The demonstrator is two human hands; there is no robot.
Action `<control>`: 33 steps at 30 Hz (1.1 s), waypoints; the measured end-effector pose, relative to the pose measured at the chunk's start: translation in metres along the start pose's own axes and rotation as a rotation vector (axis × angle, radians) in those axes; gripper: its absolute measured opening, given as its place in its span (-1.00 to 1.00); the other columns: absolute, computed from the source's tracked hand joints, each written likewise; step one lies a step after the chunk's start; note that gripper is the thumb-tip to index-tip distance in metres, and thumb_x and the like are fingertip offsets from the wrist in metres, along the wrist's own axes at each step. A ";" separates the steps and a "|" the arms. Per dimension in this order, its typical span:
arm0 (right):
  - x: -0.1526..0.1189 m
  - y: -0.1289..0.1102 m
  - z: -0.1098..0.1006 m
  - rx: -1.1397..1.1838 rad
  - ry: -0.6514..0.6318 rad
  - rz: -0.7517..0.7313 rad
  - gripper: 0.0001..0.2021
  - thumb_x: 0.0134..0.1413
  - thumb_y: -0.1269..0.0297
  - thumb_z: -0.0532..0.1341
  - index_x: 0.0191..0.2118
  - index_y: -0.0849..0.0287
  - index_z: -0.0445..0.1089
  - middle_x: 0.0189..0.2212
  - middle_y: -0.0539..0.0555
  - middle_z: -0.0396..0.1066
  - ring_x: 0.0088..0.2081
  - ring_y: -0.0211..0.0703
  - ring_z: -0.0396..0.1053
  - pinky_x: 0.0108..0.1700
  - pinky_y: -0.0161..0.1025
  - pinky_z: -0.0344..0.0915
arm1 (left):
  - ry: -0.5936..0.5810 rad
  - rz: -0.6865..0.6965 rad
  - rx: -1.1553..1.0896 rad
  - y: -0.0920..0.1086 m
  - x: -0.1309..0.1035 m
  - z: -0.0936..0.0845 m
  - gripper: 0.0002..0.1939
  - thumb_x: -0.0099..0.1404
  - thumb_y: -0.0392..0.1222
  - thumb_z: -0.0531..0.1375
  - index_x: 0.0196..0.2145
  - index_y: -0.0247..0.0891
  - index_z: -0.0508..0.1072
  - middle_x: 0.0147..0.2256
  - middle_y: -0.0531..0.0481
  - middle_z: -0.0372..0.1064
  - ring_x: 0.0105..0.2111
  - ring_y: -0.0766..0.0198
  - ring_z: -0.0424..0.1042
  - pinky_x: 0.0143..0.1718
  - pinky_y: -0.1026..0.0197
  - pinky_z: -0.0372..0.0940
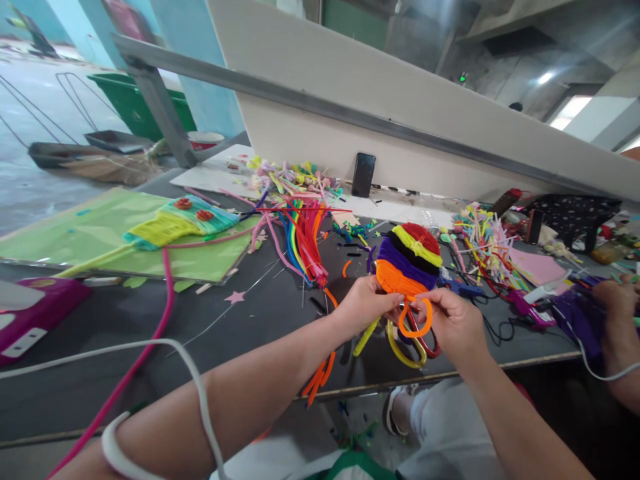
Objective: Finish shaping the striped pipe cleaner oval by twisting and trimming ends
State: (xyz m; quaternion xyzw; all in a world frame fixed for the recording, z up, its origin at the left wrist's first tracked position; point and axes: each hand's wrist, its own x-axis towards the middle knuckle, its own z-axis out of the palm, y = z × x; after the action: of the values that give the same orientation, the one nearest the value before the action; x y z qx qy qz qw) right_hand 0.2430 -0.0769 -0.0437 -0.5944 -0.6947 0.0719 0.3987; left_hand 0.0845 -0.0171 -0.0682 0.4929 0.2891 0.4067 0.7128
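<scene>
Phone [363, 175], scraps [356, 233] beyond striped piece [409, 265]

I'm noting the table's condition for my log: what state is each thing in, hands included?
Left hand: closed on striped piece
Right hand: closed on orange strip
Striped piece: held, lower edge pinched
Orange strip: bent into a loop
Phone: propped near upright, screen dark
Stem bundle: lying gathered
Green sheet: lying flat
Yellow-and-teal piece: lying on green sheet
Green bin: upright

A craft workshop around me — pipe cleaners [306, 243] and clippings [357, 231] strewn over a dark worktable [260, 313], another person's hand [617, 300] alongside — with broom [113, 165] and green bin [127, 107] on the floor.
</scene>
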 end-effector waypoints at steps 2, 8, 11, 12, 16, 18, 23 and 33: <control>0.002 -0.001 0.004 -0.112 0.020 -0.155 -0.85 0.10 0.33 0.13 -0.35 0.13 0.45 -0.45 0.04 0.49 -0.39 -0.18 0.41 -0.31 -0.26 0.31 | -0.010 0.003 -0.006 -0.001 -0.001 0.001 -0.81 -0.03 -0.23 0.31 -0.44 -0.38 0.46 -0.55 0.03 0.43 -0.60 0.37 0.37 -0.51 0.32 0.30; 0.012 -0.008 0.003 -0.432 0.028 -0.412 -0.86 0.06 0.36 0.18 -0.31 0.08 0.50 -0.41 0.08 0.38 -0.31 -0.11 0.30 -0.20 -0.13 0.19 | -0.091 -0.055 -0.158 -0.004 0.000 -0.006 -0.77 0.00 -0.20 0.31 -0.41 -0.41 0.46 -0.55 0.00 0.42 -0.63 0.38 0.35 -0.55 0.33 0.27; 0.013 -0.009 -0.008 -0.365 0.010 -0.451 -0.77 0.05 0.35 0.18 -0.15 0.05 0.46 -0.31 0.09 0.38 -0.23 -0.08 0.31 -0.13 -0.08 0.19 | -0.190 -0.154 -0.286 -0.003 0.001 -0.012 -0.72 0.01 -0.18 0.30 -0.34 -0.43 0.46 -0.49 -0.08 0.45 -0.62 0.35 0.38 -0.51 0.27 0.31; 0.011 -0.008 -0.012 -0.318 0.025 -0.463 -0.71 0.04 0.36 0.18 -0.08 0.06 0.43 -0.24 0.11 0.38 -0.20 -0.07 0.31 -0.10 -0.07 0.18 | -0.203 -0.179 -0.323 -0.003 0.002 -0.013 -0.72 0.02 -0.20 0.30 -0.32 -0.44 0.46 -0.47 -0.09 0.45 -0.62 0.36 0.38 -0.50 0.27 0.32; -0.009 -0.001 -0.015 0.031 0.352 -0.245 -0.73 0.03 0.39 0.18 -0.11 0.11 0.41 -0.17 0.12 0.36 -0.17 -0.07 0.32 -0.12 -0.11 0.23 | -0.180 -0.199 -0.414 -0.003 0.003 -0.015 -0.77 0.03 -0.25 0.28 -0.34 -0.45 0.45 -0.50 -0.08 0.44 -0.62 0.39 0.36 -0.52 0.34 0.31; -0.021 0.005 -0.003 0.280 0.429 0.032 -0.89 0.03 0.39 0.17 -0.32 0.12 0.43 -0.32 0.06 0.39 -0.27 -0.12 0.34 -0.21 -0.18 0.26 | -0.185 -0.203 -0.433 -0.002 0.003 -0.013 -0.77 0.02 -0.26 0.29 -0.35 -0.45 0.45 -0.52 -0.07 0.43 -0.62 0.38 0.36 -0.53 0.33 0.31; -0.026 0.008 0.036 0.851 0.023 0.377 -0.71 -0.04 0.27 0.25 -0.12 0.09 0.37 -0.27 0.04 0.45 -0.30 -0.13 0.40 -0.28 -0.20 0.32 | -0.194 -0.230 -0.406 -0.002 -0.001 -0.009 -0.79 0.01 -0.24 0.30 -0.40 -0.44 0.44 -0.55 -0.03 0.41 -0.64 0.39 0.35 -0.55 0.33 0.31; -0.008 -0.007 0.040 0.842 0.009 0.237 -0.84 -0.03 0.26 0.25 -0.26 0.09 0.42 -0.40 0.00 0.47 -0.44 -0.17 0.41 -0.40 -0.24 0.33 | -0.204 -0.176 -0.313 -0.001 0.000 -0.009 -0.76 0.04 -0.19 0.27 -0.60 -0.40 0.35 -0.69 0.05 0.27 -0.74 0.43 0.25 -0.67 0.35 0.23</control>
State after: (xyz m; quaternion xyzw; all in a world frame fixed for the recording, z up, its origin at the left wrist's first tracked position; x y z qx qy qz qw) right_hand 0.2117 -0.0708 -0.0696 -0.4559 -0.5301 0.3916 0.5982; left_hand 0.0771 -0.0134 -0.0727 0.3878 0.1907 0.3305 0.8391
